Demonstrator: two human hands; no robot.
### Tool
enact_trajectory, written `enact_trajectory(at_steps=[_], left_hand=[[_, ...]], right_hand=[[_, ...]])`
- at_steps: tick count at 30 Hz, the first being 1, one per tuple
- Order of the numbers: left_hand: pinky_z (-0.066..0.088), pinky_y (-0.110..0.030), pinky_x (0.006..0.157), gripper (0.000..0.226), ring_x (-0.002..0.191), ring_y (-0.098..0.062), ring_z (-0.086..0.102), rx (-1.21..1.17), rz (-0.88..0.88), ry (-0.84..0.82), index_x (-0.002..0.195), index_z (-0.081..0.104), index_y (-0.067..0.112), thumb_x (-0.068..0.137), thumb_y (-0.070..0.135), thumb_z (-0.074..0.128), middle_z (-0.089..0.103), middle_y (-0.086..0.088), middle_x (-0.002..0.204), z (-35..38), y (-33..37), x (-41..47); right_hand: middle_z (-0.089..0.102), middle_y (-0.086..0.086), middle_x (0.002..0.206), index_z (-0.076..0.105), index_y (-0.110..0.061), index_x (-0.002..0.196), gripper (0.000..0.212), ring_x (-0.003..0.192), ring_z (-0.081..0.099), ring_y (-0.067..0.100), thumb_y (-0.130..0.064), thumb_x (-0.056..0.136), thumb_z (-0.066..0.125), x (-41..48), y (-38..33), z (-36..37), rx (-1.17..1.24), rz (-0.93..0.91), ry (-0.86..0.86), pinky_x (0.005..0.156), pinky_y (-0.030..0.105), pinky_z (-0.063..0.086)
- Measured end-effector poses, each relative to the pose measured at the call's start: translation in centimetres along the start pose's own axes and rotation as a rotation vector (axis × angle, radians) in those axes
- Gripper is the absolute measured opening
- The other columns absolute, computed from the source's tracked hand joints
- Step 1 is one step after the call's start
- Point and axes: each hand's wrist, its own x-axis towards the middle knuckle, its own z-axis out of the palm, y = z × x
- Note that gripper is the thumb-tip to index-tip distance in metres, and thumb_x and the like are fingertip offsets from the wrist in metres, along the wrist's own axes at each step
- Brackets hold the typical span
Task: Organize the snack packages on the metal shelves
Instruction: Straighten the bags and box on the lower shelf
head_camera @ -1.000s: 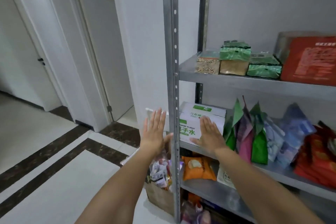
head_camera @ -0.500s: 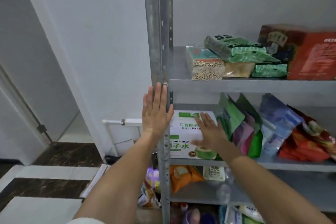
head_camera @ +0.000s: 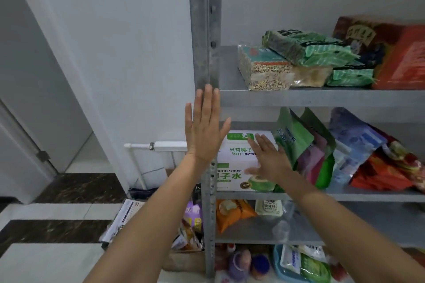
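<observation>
Floor [head_camera: 57, 230]: pale tiles with dark marble bands, far left.
Leaflet [head_camera: 124, 218]: lying on the floor, left of the rack.
White rail [head_camera: 161, 145]: horizontal, by the wall behind the rack.
Floor carton [head_camera: 184, 259]: brown, at the foot of the post, with loose packets [head_camera: 193, 216] sticking out.
Left hand [head_camera: 204, 131]: raised in front of the post, palm forward. Grip wide, fingers straight and together, holding nothing. Cannot tell whether it touches the metal.
Post [head_camera: 204, 18]: grey punched steel upright, front left corner of the rack.
Coconut-water box [head_camera: 232, 177]: white with green print, at the left end of the middle shelf [head_camera: 368, 196], just inside the post.
Right hand [head_camera: 269, 161]: flat on the box's front face. Grip wide, fingers straight, nothing clasped.
Green pouches [head_camera: 292, 142]: upright and leaning, just beside the box's right side.
Blue pouch [head_camera: 354, 145], red packets [head_camera: 386, 167]: further right on the same shelf, slumped.
Upper shelf [head_camera: 299, 96]: grain pack [head_camera: 264, 73], green packs [head_camera: 310, 48] stacked over it, red box [head_camera: 402, 57] at the right.
Lower shelf: orange packet [head_camera: 232, 213] near the post.
</observation>
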Motion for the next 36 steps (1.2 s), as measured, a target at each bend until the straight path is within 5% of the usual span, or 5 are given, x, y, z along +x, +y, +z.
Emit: enact_trajectory(at_steps=[3, 13, 20, 26, 36], left_hand=[[-0.005, -0.039, 0.12, 0.071, 0.147, -0.021, -0.024, 0.026, -0.006, 0.006, 0.152, -0.015, 0.007, 0.102, 0.053, 0.007, -0.001, -0.01, 0.16, 0.0, 0.7, 2.1], [-0.001, -0.039, 0.12, 0.067, 0.148, -0.021, -0.021, 0.073, 0.026, 0.086, 0.153, -0.01, 0.007, 0.105, 0.042, 0.02, 0.018, -0.009, 0.154, 1.0, 0.8, 2.0], [-0.005, -0.038, 0.121, 0.071, 0.148, -0.02, -0.02, 0.063, 0.002, 0.06, 0.153, -0.01, 0.008, 0.103, 0.043, 0.026, 0.013, -0.01, 0.157, 1.1, 0.8, 1.9], [-0.005, -0.038, 0.122, 0.069, 0.148, -0.019, -0.019, 0.039, -0.012, 0.062, 0.153, -0.011, 0.009, 0.104, 0.043, 0.025, -0.025, -0.006, 0.16, 1.2, 0.8, 1.9], [0.001, -0.038, 0.122, 0.072, 0.149, -0.019, -0.016, -0.012, -0.002, 0.095, 0.153, -0.009, 0.009, 0.102, 0.041, 0.03, 0.018, -0.01, 0.155, 1.4, 0.8, 1.9]], right_hand=[[-0.016, 0.003, 0.161, -0.013, -0.025, 0.153, 0.107, 0.149, -0.01, 0.02, -0.066, 0.082, 0.057, 0.1, -0.3, -0.3, -0.002, 0.029, -0.008, 0.115, 0.058, 0.013], [-0.011, 0.007, 0.162, -0.008, -0.019, 0.154, 0.107, 0.149, -0.008, 0.024, -0.054, 0.083, 0.064, 0.2, -1.6, -0.9, 0.061, 0.132, -0.038, 0.113, 0.061, 0.018], [0.002, 0.013, 0.161, 0.0, -0.013, 0.153, 0.105, 0.149, 0.004, 0.031, -0.062, 0.082, 0.06, 1.3, -2.2, -1.7, 0.122, 0.271, 0.004, 0.11, 0.062, 0.028], [0.017, 0.016, 0.157, 0.012, -0.009, 0.151, 0.103, 0.145, 0.017, 0.034, -0.063, 0.08, 0.063, 2.2, -4.0, -2.1, 0.11, 0.318, 0.011, 0.102, 0.062, 0.038], [0.06, 0.008, 0.114, 0.05, -0.015, 0.122, 0.077, 0.105, 0.059, 0.028, -0.07, 0.071, 0.066, 1.4, 0.4, -4.4, 0.343, 0.352, 0.136, 0.077, 0.036, 0.053]])
